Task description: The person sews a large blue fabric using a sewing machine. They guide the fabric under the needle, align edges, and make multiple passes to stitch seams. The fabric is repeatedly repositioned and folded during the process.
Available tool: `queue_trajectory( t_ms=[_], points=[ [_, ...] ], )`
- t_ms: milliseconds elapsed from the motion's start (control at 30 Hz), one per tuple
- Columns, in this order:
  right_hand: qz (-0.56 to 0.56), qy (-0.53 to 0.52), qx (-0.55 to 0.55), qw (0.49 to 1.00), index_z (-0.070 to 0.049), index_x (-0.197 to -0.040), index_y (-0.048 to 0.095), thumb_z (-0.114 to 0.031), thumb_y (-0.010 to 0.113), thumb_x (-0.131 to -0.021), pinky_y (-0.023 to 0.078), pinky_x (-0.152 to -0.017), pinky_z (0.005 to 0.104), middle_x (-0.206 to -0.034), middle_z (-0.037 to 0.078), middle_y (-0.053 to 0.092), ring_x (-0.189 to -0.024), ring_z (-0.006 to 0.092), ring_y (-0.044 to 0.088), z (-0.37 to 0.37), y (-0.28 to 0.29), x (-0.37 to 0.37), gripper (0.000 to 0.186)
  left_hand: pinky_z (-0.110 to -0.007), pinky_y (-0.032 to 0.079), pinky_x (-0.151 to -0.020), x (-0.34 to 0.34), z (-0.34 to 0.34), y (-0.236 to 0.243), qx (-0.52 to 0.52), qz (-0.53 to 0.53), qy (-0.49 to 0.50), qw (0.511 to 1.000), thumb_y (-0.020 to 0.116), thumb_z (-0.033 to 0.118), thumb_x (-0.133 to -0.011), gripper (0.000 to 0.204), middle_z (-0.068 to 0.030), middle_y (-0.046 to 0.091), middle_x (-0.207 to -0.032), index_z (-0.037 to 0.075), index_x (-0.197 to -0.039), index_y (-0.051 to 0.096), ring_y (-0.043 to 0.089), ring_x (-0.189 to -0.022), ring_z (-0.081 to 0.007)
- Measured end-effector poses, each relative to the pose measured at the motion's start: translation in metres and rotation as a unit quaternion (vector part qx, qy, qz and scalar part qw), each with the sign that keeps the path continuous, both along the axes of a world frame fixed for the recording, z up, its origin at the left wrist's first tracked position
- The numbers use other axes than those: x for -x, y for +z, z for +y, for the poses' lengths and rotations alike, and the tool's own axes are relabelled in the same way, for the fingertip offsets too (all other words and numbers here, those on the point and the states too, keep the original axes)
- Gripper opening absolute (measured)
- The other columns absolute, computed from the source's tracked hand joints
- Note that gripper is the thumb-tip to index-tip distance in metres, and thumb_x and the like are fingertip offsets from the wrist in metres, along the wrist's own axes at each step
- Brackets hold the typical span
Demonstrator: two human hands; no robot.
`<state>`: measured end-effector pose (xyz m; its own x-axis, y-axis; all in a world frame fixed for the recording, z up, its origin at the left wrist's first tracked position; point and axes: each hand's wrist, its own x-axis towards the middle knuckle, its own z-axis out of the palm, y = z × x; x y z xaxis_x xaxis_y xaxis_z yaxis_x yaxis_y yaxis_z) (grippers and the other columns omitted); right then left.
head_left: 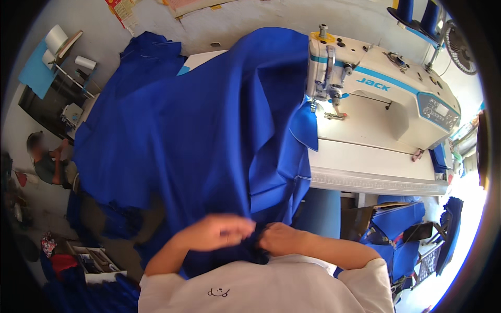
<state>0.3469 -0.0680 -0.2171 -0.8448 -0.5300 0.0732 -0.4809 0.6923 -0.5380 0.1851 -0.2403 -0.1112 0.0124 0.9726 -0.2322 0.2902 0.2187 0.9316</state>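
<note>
A large piece of blue fabric (193, 120) drapes over the sewing table and down to my lap. Its right edge runs up to the needle area of a white sewing machine (381, 78), where a small pointed flap lies under the light. Just above the fabric near my lap is my left hand (222, 232), slightly blurred, fingers stretched out toward the right and nothing visible in them. Close beside it my right hand (282, 239) is closed on a bunched part of the fabric; its fingertips are partly hidden.
Thread cones (429, 18) stand at the upper right near a fan (459, 49). More blue pieces (399, 221) are stacked below the table at right. A white box (102, 266) sits at lower left. Another person (49, 159) is at far left.
</note>
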Motion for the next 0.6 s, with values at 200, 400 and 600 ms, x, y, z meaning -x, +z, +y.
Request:
queue_trajectory(
  t_ms=[200,400,600],
  points=[
    [0.069,-0.122,0.192,0.971,-0.004,-0.09,0.066,-0.001,0.066,-0.061,0.054,-0.071,0.0403,-0.085,0.01,0.066,-0.086,0.0301,0.066,0.01,0.055,-0.022,0.029,-0.046,0.03,-0.112,0.086,0.193,-0.052,-0.194,0.441,0.269,0.834,0.07,0.037,-0.086,0.071,-0.0219,0.041,-0.148,0.004,-0.143,0.044,0.041,-0.136,-0.0353],
    [-0.029,-0.506,-0.149,0.849,-0.006,-0.086,0.068,0.0,0.067,-0.06,0.054,-0.073,0.0406,-0.083,0.012,0.068,-0.083,0.0331,0.067,0.123,0.065,-0.152,0.027,-0.054,0.014,-0.117,0.162,0.189,-0.074,0.019,0.478,0.349,0.806,0.059,0.06,-0.087,0.08,-0.0197,0.029,-0.156,0.012,-0.148,0.039,0.022,-0.147,-0.0342],
    [0.04,-0.457,0.141,0.877,-0.003,-0.089,0.064,0.004,0.065,-0.063,0.053,-0.077,0.0382,-0.097,0.013,0.065,-0.091,0.0367,0.064,0.113,0.117,-0.086,0.027,-0.056,0.014,-0.117,0.14,0.169,-0.077,0.045,0.496,0.379,0.78,0.056,0.059,-0.089,0.074,-0.0142,0.032,-0.156,0.013,-0.146,0.043,0.024,-0.147,-0.0315]
  ],
)
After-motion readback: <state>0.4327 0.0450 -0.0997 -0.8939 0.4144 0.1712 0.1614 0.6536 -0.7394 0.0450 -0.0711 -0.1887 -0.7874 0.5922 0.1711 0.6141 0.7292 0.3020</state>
